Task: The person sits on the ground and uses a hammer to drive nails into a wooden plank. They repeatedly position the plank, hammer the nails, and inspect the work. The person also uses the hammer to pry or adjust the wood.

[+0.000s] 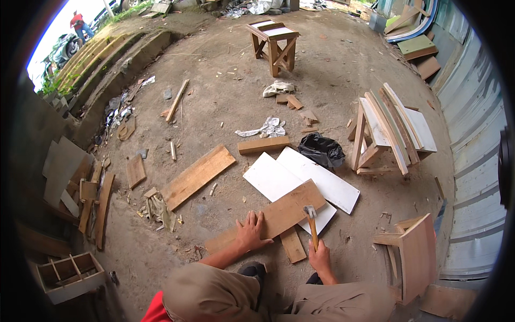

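Observation:
My left hand (251, 232) lies flat with fingers spread on a long brown wooden plank (289, 209). In my right hand (321, 260) is a hammer (314, 228), gripped by its wooden handle. Its metal head is up over the plank's right end; whether it touches the wood I cannot tell. Partly beneath the plank lie a white board (271, 177) and a shorter wooden piece (293, 247), which pokes out toward me. A second white board (328, 181) lies beside the first, farther right.
A black plastic bag (321, 150) and a wood block (263, 145) lie beyond the boards. Another plank (198, 176) rests to the left. Wooden frames (394, 131) and a box-like wooden piece (418, 258) stand right. A small stool (272, 43) is farther off; a wooden tray (72, 276) sits lower left.

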`<state>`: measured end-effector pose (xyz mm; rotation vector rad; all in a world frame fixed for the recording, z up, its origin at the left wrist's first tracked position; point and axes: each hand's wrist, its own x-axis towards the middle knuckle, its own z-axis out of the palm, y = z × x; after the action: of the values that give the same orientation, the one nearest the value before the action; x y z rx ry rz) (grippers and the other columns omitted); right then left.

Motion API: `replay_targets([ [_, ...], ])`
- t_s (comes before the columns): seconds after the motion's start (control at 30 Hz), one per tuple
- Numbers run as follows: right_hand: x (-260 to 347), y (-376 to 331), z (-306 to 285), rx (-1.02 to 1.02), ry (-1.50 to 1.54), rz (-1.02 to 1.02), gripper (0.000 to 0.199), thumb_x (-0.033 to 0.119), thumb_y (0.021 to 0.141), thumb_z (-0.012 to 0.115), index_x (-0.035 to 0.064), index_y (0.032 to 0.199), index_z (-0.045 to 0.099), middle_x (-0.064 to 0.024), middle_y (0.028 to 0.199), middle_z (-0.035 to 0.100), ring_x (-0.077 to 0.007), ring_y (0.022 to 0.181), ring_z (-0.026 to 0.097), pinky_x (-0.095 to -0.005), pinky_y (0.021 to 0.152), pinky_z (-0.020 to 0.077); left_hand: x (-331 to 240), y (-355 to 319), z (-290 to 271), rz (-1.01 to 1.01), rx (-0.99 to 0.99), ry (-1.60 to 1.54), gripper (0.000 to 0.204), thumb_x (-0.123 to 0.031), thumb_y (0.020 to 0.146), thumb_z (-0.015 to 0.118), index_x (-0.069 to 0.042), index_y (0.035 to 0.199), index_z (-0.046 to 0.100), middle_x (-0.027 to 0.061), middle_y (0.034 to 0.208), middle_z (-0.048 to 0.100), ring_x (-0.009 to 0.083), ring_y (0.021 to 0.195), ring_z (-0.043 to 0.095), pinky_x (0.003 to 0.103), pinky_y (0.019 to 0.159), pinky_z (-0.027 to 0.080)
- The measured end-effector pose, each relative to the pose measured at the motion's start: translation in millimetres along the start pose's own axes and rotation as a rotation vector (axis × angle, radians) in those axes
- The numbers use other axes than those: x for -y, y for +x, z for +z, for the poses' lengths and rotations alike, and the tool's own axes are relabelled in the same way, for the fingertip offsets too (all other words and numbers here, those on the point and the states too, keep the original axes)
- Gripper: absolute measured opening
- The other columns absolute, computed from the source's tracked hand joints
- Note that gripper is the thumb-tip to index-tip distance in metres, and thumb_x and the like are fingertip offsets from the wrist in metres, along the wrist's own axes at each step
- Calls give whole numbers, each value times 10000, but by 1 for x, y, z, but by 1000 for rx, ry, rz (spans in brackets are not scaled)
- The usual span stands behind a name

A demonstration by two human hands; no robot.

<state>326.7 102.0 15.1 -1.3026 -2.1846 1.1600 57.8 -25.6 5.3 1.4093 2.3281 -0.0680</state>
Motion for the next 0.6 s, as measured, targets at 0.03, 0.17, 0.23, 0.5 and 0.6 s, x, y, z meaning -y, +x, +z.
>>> replay_targets([
  [0.03,-1,1,3,6,-28,-5,379,341,979,620,-8,843,558,-252,668,597,-471,690,639,-499,571,467,0,-2,-1,-10,2,8,1293,-806,701,666,-65,1595,98,258,1598,206,398,1496,211,781,1052,245],
  [0.17,-11,-4,2,-48,10,3,436,397,997,586,-9,840,558,-217,624,586,-417,610,645,-467,530,458,-2,1,-8,-36,101,-63,1333,-778,653,738,-83,1597,102,232,1596,213,387,1493,219,762,1056,268],
  [0.23,-4,-2,-3,-28,46,30,440,396,1000,583,-16,848,564,-203,599,581,-384,572,655,-453,502,456,-1,5,-14,-43,90,-59,1339,-775,645,748,-83,1595,108,220,1586,233,383,1484,237,749,1045,291],
  [0.5,5,-1,-8,18,63,-19,447,402,1017,558,-33,918,559,-237,657,604,-447,662,659,-462,544,484,-4,1,-7,-61,41,-58,1352,-762,610,785,-108,1594,129,198,1558,279,380,1447,300,696,1037,308],
  [0.6,1,3,-10,76,26,-4,440,396,1019,556,-35,928,548,-249,673,608,-478,690,651,-475,545,482,-8,5,-10,-54,46,-54,1350,-757,612,788,-107,1595,128,202,1562,274,381,1449,299,696,1039,305],
])
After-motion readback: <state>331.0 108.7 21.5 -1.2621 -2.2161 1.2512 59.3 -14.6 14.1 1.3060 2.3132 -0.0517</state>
